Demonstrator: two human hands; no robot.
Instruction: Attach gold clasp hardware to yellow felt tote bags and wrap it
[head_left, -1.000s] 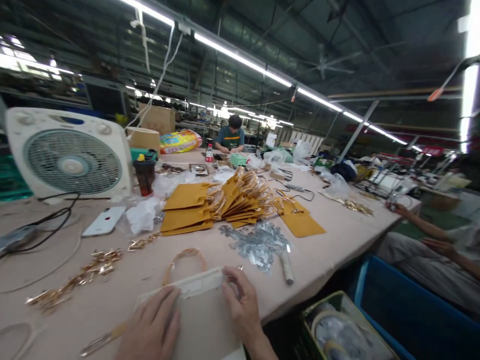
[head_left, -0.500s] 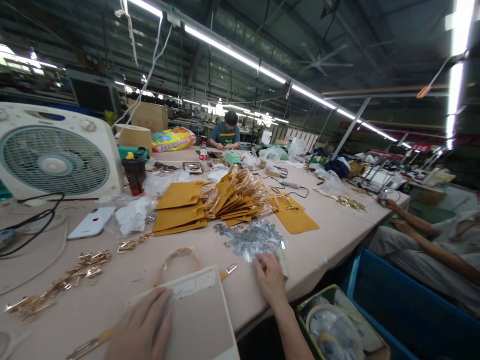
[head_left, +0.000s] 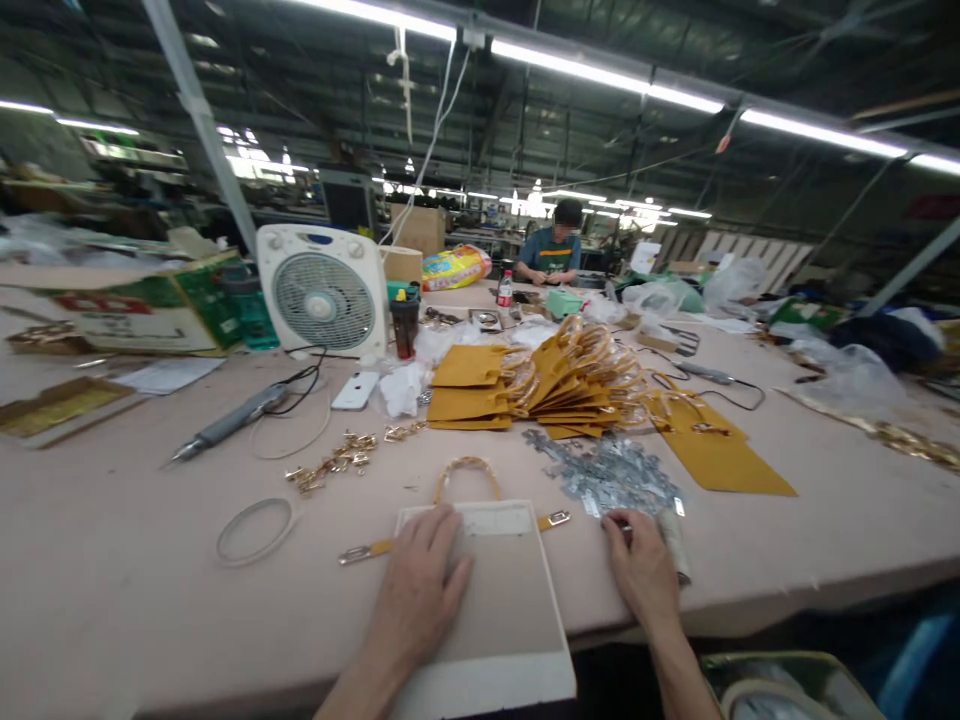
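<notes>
My left hand [head_left: 421,585] lies flat, fingers stretched, on the upper left of a beige bag panel [head_left: 506,600] with white edges. A wrapped tan handle [head_left: 469,463] arches from the panel's far edge. Short mustard straps with metal buckles stick out on both sides, one buckle [head_left: 556,519] to the right and another [head_left: 355,554] to the left. At the near edge of a heap of small flat metal plates [head_left: 619,475], my right hand [head_left: 641,562] is closed, thumb against fingers; what it pinches is hard to make out. A pale roll [head_left: 674,545] lies against its right side.
Beyond the plates stands a row of mustard bag pieces [head_left: 574,385] with wrapped handles. Gold hardware [head_left: 334,462], a clear ring [head_left: 255,532], a grey corded hand tool [head_left: 232,420], a phone [head_left: 355,391] and a box fan [head_left: 322,295] are leftward. A co-worker [head_left: 551,250] sits across.
My view has turned left, so more of the table's left side shows and the co-worker on the right is gone. My left hand still rests on the panel, my right by the plates.
</notes>
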